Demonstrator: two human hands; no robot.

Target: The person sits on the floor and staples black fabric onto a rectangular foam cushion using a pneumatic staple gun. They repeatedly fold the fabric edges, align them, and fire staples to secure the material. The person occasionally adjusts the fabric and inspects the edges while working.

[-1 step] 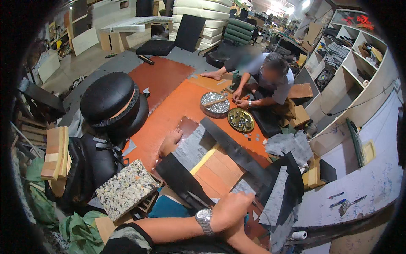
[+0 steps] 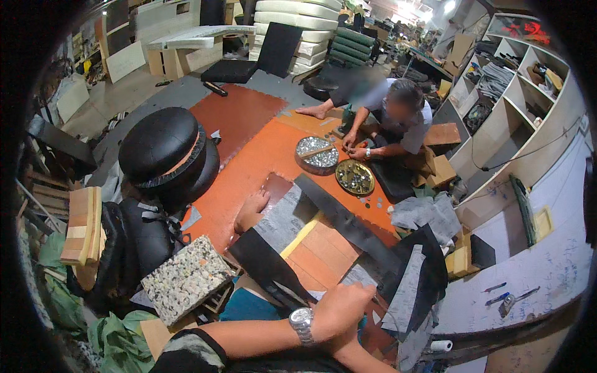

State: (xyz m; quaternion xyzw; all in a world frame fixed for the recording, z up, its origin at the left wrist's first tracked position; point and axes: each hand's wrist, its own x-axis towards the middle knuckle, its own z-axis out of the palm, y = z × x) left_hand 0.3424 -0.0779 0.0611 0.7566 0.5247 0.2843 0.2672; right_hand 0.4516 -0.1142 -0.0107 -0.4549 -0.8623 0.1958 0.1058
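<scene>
My left hand (image 2: 343,309), with a silver watch (image 2: 301,324) at its wrist, is closed in front of me; what it holds, if anything, is hidden. My right hand (image 2: 347,339) lies beneath and behind it, the forearms crossing, its fingers out of sight. Just beyond my hands rests a wooden panel (image 2: 322,253) of light brown boards with a yellow foam strip (image 2: 301,235) along one edge. Black fabric (image 2: 264,258) and a grey patterned sheet (image 2: 289,217) surround the panel. A long dark band (image 2: 342,211) runs along its far side.
Across the orange mat (image 2: 249,165) another person works beside a round tin (image 2: 316,163) and a gold tray (image 2: 355,188) of metal discs. Black round cushions (image 2: 158,149) and a speckled foam block (image 2: 186,278) stand left. At right, a white table (image 2: 535,292) holds pens.
</scene>
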